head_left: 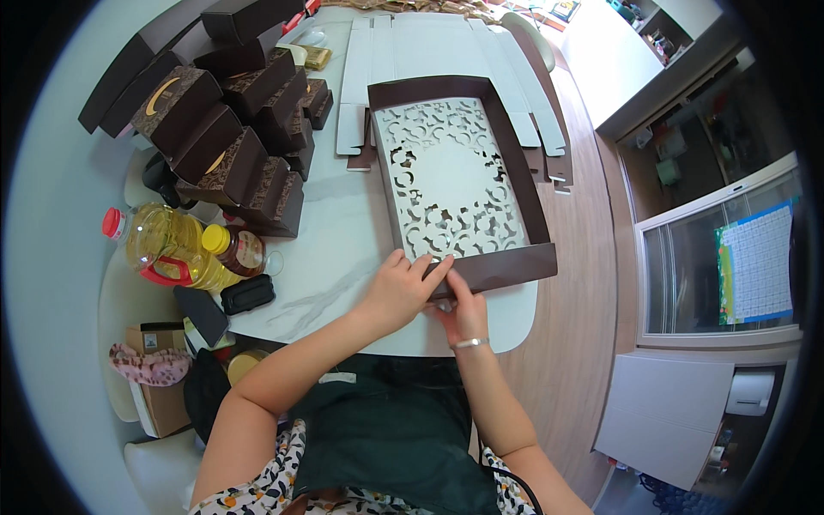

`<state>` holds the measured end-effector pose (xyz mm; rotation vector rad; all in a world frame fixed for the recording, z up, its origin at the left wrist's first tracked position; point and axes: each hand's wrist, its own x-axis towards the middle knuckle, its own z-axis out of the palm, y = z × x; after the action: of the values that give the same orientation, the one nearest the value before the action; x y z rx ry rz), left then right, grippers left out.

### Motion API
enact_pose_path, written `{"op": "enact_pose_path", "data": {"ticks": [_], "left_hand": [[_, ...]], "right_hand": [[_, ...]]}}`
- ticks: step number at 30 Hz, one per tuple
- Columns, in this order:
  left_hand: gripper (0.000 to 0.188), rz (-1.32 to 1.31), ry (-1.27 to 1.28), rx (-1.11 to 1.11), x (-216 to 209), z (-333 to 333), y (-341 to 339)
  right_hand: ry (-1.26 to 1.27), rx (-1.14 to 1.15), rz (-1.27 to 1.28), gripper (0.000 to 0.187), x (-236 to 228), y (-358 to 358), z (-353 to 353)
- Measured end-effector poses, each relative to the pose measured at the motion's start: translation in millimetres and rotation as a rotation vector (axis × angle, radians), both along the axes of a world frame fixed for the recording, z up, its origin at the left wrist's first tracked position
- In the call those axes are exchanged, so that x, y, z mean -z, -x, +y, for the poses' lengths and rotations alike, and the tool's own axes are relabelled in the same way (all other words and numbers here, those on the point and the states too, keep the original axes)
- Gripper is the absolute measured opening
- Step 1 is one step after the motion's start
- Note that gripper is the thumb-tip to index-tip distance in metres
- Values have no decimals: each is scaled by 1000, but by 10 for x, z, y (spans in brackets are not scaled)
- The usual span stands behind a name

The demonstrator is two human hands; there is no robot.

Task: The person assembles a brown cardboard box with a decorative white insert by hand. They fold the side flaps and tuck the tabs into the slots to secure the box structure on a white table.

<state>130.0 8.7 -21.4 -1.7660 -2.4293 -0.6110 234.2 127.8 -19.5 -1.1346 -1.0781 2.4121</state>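
A shallow dark brown cardboard box (525,210) lies on the marble-patterned table. Its bottom shows a white surface pierced with crescent and star shapes around a plain middle. Over the rim at its near left corner bend the fingers of my left hand (393,290), gripping the wall. My right hand (464,314) pinches the near wall just beside it, thumb against the outer face and the other fingers partly hidden beneath. Flat, unfolded cardboard blanks (429,47), white side up, lie behind the box and partly under it.
Folded brown boxes (232,146) are stacked at the left. In front of them stand an oil bottle (163,245) with a red cap and a yellow-lidded jar (245,253). A black case (249,294) sits near the table's left edge. Cabinets (665,408) line the right.
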Motion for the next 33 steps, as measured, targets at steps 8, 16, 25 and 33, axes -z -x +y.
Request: {"op": "enact_pose_path", "data": {"ticks": [8,16,25,33], "left_hand": [[69,-35,139,59,-167,-205,317],[48,-252,386,71,-364,-30,426],[55,-667,492,306,-343,93,878],[60,-685,575,296,-309,137,1011]], "right_hand": [[-1905,-566,-124,55,-544,-414,595],[-1711,-1432,-386,58,-582,53,1156],[-1290,-1574,-80,44,-597,348,1303],[-1027,-1575,-374,45,-465,555,1300]]}}
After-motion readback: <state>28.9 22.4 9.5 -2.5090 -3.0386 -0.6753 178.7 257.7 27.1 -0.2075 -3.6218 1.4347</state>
